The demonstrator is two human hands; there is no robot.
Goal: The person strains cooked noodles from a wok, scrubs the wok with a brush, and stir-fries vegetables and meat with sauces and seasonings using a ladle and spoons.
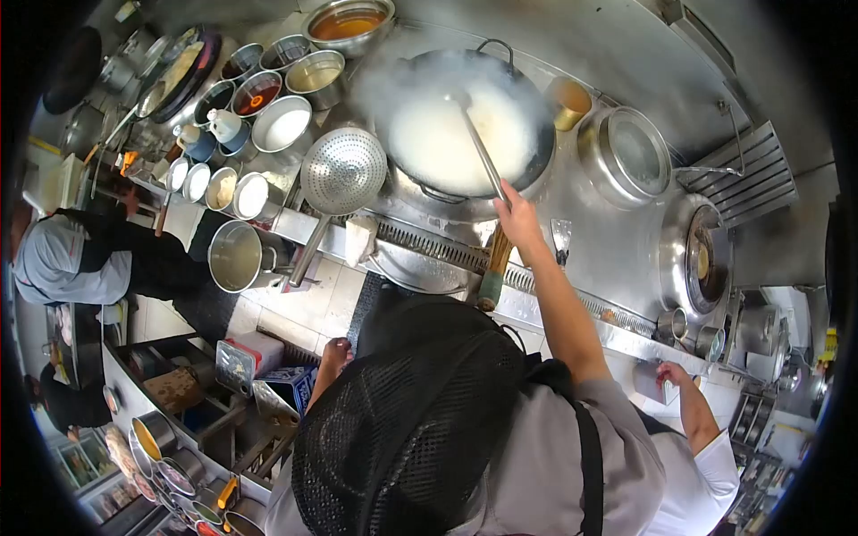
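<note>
My right hand (518, 220) is closed around the long handle of a metal ladle (483, 155). The ladle's head reaches into white, frothy, steaming liquid (465, 134) in a large black wok (542, 152) on the stove; steam partly veils the bowl end. Low beside my body, away from the stove, hangs my left hand (335, 355), its fingers curled in with nothing visible in them. Left of the wok, a large perforated strainer (343, 171) lies with its handle jutting over the stove's front edge. A bamboo brush (496, 268) rests on the front edge below my right hand.
Bowls of sauces and a pot of orange liquid (350, 25) crowd the back left. A deep pot (236, 256) stands at the left front. Right are a lidded steel pot (626, 156) and another burner (706, 255). One person works at left; another's arm (693, 402) shows at right.
</note>
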